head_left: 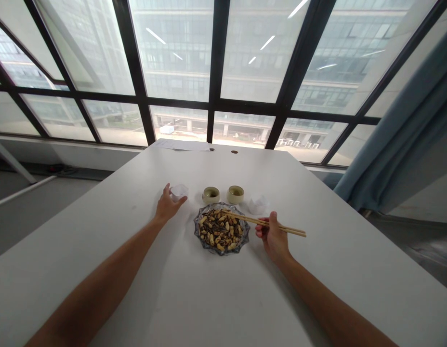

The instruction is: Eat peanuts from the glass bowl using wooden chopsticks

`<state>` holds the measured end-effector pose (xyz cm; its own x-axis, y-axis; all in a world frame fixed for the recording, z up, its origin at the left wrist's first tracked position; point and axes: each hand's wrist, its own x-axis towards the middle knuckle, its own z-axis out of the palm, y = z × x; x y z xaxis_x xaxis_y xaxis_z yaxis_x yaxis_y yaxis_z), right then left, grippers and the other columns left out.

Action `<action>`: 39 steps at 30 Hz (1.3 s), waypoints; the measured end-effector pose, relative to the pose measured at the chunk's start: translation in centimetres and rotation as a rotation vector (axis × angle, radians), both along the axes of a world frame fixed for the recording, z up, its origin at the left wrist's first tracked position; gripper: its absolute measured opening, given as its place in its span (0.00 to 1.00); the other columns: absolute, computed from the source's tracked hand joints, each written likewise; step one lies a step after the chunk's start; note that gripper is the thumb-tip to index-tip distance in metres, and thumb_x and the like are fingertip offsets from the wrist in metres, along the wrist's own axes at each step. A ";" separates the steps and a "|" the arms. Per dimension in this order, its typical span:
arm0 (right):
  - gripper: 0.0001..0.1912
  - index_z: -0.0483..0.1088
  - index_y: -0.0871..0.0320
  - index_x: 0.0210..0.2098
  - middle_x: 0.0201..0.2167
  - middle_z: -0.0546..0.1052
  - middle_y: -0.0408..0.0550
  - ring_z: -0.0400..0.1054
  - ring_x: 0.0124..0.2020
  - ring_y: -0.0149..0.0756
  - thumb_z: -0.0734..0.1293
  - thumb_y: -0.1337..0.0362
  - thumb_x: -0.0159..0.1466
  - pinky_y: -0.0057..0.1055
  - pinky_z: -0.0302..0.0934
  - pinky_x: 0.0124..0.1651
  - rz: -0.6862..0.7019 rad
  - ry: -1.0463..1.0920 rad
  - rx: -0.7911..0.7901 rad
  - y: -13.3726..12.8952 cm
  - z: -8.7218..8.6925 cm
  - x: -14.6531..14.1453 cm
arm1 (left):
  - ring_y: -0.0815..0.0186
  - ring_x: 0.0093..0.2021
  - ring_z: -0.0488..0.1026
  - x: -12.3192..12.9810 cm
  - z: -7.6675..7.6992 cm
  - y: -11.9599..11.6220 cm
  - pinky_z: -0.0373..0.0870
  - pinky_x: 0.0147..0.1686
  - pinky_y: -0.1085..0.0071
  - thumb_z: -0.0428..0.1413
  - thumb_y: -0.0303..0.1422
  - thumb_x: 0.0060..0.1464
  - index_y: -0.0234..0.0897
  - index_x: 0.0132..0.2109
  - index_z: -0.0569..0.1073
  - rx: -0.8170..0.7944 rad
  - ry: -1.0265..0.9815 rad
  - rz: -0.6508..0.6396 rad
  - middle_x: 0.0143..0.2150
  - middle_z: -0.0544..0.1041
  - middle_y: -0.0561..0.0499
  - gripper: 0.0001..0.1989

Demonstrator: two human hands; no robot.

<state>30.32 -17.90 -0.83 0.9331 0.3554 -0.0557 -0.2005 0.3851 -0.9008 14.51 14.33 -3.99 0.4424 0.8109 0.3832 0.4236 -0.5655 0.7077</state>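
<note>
Mixed contents in a glass dish (pixel 247 234), seen from above. The dish is resting on the white bench (pixel 202 299), between my two forearms; its clear rim is rising in pointed scallops. Inside, tan peanuts (pixel 212 238) are lying mingled with slender dark seeds (pixel 218 222), both too many and too overlapped for me to count. With my right hand (pixel 276 238) I am pinching two wooden chopsticks (pixel 292 230) between thumb and fingers, their tips reaching over the far right part of the contents. With my left hand (pixel 167 206) I am gripping one pale cup (pixel 179 191), my thumb and fingers closing around its side. Two green cups (pixel 235 194) are standing just beyond the dish, side by side and slightly apart. One whitish cup (pixel 258 205) is standing to their right. White paper (pixel 183 145) is lying at the far edge, beside two round holes.
</note>
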 end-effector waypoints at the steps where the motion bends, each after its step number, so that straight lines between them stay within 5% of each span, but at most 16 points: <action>1: 0.32 0.70 0.62 0.24 0.13 0.71 0.43 0.63 0.13 0.27 0.72 0.35 0.47 0.23 0.57 0.14 -0.003 -0.008 -0.003 0.0 -0.1 0.0 | 0.47 0.56 0.72 0.0 0.1 0.0 0.67 0.54 0.53 0.63 0.46 0.47 0.30 0.65 0.57 -0.026 0.019 0.012 0.57 0.72 0.32 0.44; 7: 0.32 0.70 0.62 0.25 0.14 0.72 0.44 0.63 0.13 0.28 0.71 0.35 0.49 0.24 0.58 0.15 -0.005 -0.065 -0.001 -0.1 -0.3 0.3 | 0.52 0.49 0.75 -0.3 0.6 -0.4 0.71 0.49 0.58 0.64 0.42 0.46 0.33 0.57 0.65 -0.006 -0.040 -0.010 0.49 0.76 0.39 0.34; 19: 0.31 0.71 0.61 0.26 0.16 0.74 0.46 0.65 0.14 0.29 0.67 0.35 0.56 0.26 0.59 0.17 -0.015 -0.250 -0.067 -0.5 -0.1 -0.7 | 0.54 0.59 0.68 -0.2 0.8 -2.5 0.66 0.59 0.54 0.61 0.26 0.46 0.37 0.56 0.64 0.353 -0.249 -0.228 0.60 0.71 0.41 0.29; 39: 0.29 0.74 0.59 0.27 0.17 0.75 0.46 0.66 0.15 0.32 0.67 0.36 0.56 0.30 0.61 0.19 -0.011 -0.438 -0.161 -0.9 0.9 -2.1 | 0.55 0.52 0.72 -0.3 1.2 -3.5 0.72 0.50 0.58 0.64 0.37 0.46 0.37 0.59 0.66 0.189 -0.141 -0.204 0.55 0.73 0.42 0.33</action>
